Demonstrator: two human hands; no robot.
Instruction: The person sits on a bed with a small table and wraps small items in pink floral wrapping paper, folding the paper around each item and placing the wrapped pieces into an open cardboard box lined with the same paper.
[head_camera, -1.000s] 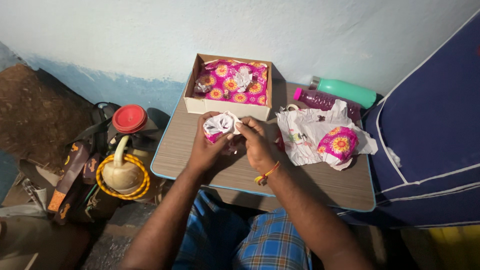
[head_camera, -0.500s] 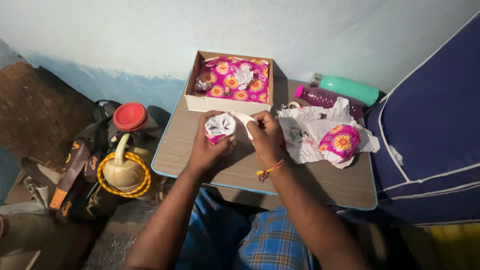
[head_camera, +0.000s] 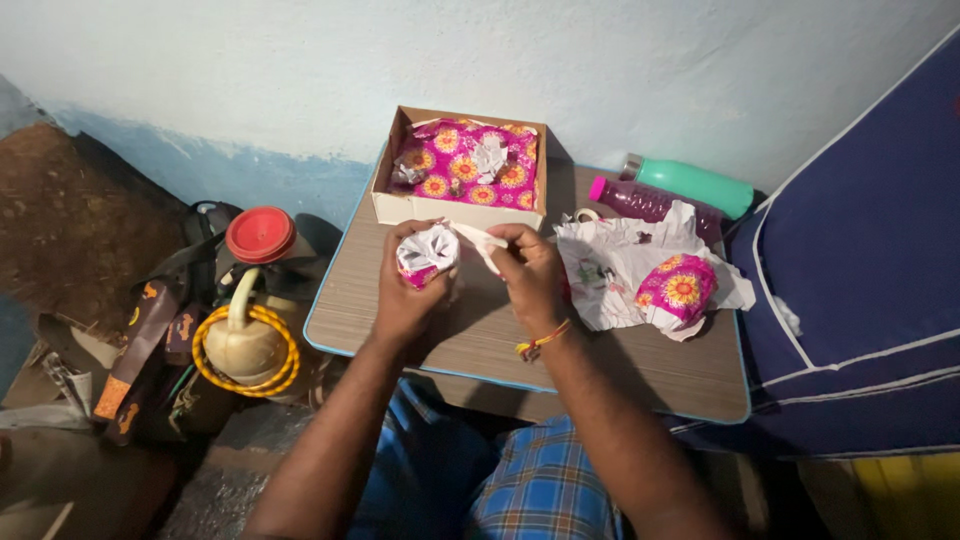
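At frame centre, left hand clasped a wrapped parcel; right hand pinched its paper flap, which risked tearing.

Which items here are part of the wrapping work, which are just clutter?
In use:
left hand holding small wrapped bundle
right hand pulling white strip
open box of floral-wrapped pieces
loose white paper
floral-wrapped piece on it
tape roll

Lying about:
green bottle
purple bottle
red-lidded container
cream jug

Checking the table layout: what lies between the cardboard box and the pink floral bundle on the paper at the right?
In the head view, a small tape roll and crumpled white paper lie between them.
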